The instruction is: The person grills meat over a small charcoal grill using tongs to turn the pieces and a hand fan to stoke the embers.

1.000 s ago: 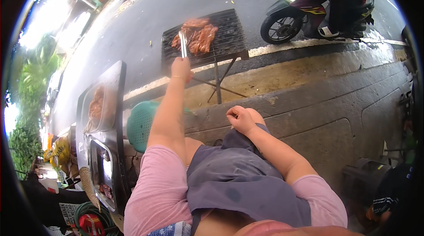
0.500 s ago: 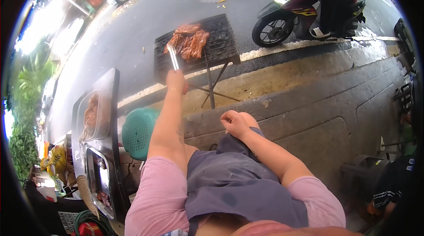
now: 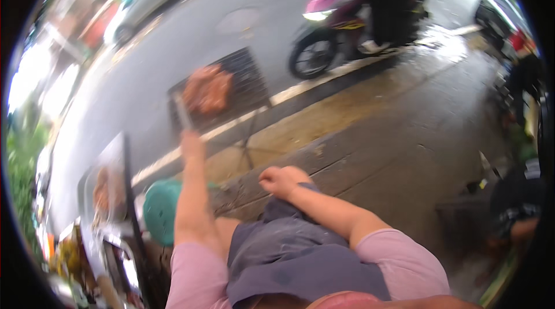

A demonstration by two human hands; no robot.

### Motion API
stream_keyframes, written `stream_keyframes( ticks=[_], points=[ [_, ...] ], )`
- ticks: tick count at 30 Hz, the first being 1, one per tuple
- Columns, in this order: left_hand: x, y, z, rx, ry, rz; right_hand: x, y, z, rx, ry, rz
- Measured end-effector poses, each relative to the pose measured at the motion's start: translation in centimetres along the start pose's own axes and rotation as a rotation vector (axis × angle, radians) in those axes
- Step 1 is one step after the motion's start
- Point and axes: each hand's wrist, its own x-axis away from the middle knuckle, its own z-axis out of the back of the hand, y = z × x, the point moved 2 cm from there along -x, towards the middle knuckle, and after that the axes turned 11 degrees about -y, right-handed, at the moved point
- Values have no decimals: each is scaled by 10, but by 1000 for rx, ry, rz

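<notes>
My left hand [image 3: 192, 146] is closed around metal tongs [image 3: 183, 113], stretched out toward the grill. The tips of the tongs reach the left edge of the reddish pieces of meat [image 3: 209, 89]; blur hides whether they grip any. Beneath the meat is a dark rectangular grill [image 3: 248, 75] on thin metal legs, at the road's edge. My right hand [image 3: 283, 182] rests by my knee, its fingers curled in, with nothing visible in them.
A green plastic stool [image 3: 161, 213] stands beside my left forearm. Left of it, a table holds a clear container of meat [image 3: 101, 193] and a metal tray [image 3: 128, 265]. A pink motorcycle [image 3: 329, 0] with a rider is beyond the curb. Another person [image 3: 517, 193] is at the right.
My view has swung to the right, so the grill, meat and motorcycle sit further left and mostly lower in the picture. The tongs remain at the meat and my right hand stays by my knee.
</notes>
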Motion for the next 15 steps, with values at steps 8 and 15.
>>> stream_keyframes(
  ticks=[8,15],
  points=[
    [21,54,29,306,-186,138,6,12,8,25,22,18],
    [53,80,122,901,-33,209,7,2,10,67,20,34]
  ],
)
